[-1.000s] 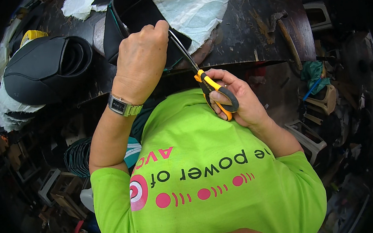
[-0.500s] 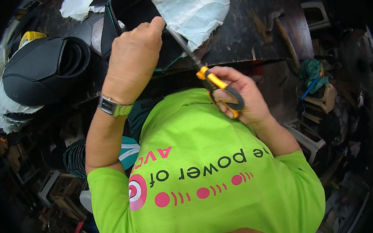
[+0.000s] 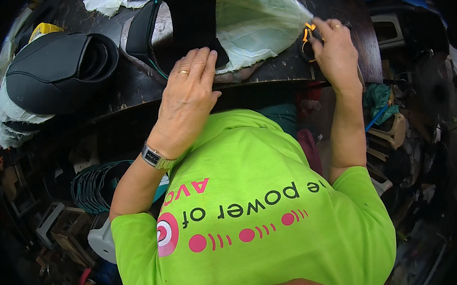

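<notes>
My left hand (image 3: 190, 81) lies flat, fingers stretched out, on the near edge of a black padded piece (image 3: 193, 23) with teal edging. Attached to it, a pale whitish-green fabric (image 3: 257, 29) fans out to the right. At its far right corner, my right hand (image 3: 334, 47) is closed, thumb and fingers pinching the fabric's tip and drawing it taut. Scissors (image 3: 306, 44) with orange-yellow and black handles are on the table right beside my right thumb; their blades are hidden.
A rolled black padded piece (image 3: 49, 81) sits at the left on white cloth (image 3: 17, 117), near a yellow object (image 3: 46, 30). The dark worn table (image 3: 287, 72) ends in front of me. White cloth scraps (image 3: 105, 2) lie at the back. Coiled teal cords (image 3: 96, 186) and stools (image 3: 78, 232) are below left.
My right hand has let go of the scissors and moved up and right to the fabric's corner. The fabric is now spread rightward. My left hand has opened and moved down onto the black piece.
</notes>
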Demonstrator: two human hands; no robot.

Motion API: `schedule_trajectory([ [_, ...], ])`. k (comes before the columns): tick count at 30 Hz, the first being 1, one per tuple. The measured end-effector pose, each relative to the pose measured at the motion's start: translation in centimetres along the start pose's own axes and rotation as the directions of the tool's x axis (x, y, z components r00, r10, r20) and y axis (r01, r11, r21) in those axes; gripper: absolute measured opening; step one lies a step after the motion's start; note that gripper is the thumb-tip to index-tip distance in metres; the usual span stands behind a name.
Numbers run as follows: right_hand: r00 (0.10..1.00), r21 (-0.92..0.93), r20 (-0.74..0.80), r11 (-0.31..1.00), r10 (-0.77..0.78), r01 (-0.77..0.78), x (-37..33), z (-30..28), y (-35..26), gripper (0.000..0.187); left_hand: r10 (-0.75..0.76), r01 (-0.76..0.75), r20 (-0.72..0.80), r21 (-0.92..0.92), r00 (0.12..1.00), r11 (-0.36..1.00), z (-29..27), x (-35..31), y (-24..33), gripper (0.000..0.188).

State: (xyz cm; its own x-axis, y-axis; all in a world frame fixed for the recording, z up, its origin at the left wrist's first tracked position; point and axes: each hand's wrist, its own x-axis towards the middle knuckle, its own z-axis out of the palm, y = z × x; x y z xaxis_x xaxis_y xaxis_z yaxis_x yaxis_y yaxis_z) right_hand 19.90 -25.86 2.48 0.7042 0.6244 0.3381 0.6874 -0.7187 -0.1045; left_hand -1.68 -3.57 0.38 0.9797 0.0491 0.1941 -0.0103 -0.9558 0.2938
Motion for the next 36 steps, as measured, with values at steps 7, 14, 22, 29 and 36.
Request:
schedule_trajectory([
  [7, 0.983, 0.644, -0.022, 0.749, -0.181, 0.152, 0.2, 1.4, -10.1, 0.015, 0.067, -0.069, -0.109, -0.017, 0.992, 0.997, 1.1, -0.3, -1.5, 0.078],
  [14, 0.999, 0.673, 0.013, 0.74, -0.041, 0.021, 1.1, 5.9, -13.1, 0.017, 0.02, -0.021, -0.036, -0.019, 0.999, 1.0, 1.2, -0.3, -1.3, 0.083],
  [22, 0.987, 0.683, -0.142, 0.713, -0.08, 0.156, 0.2, 5.6, -10.8, 0.025, 0.057, -0.057, 0.01, 0.038, 0.998, 0.998, 1.3, -0.5, -1.1, 0.088],
  [29, 0.942, 0.426, -0.111, 0.842, -0.315, 0.332, -1.5, 5.8, -11.0, 0.038, 0.13, -0.141, 0.116, 0.094, 0.985, 0.986, 0.6, -0.9, -1.2, 0.078],
  [36, 0.912, 0.387, -0.038, 0.835, -0.409, 0.391, -0.9, 5.2, -10.7, 0.039, 0.265, -0.268, -0.044, -0.083, 0.963, 0.96, 0.1, -1.5, -1.8, 0.053],
])
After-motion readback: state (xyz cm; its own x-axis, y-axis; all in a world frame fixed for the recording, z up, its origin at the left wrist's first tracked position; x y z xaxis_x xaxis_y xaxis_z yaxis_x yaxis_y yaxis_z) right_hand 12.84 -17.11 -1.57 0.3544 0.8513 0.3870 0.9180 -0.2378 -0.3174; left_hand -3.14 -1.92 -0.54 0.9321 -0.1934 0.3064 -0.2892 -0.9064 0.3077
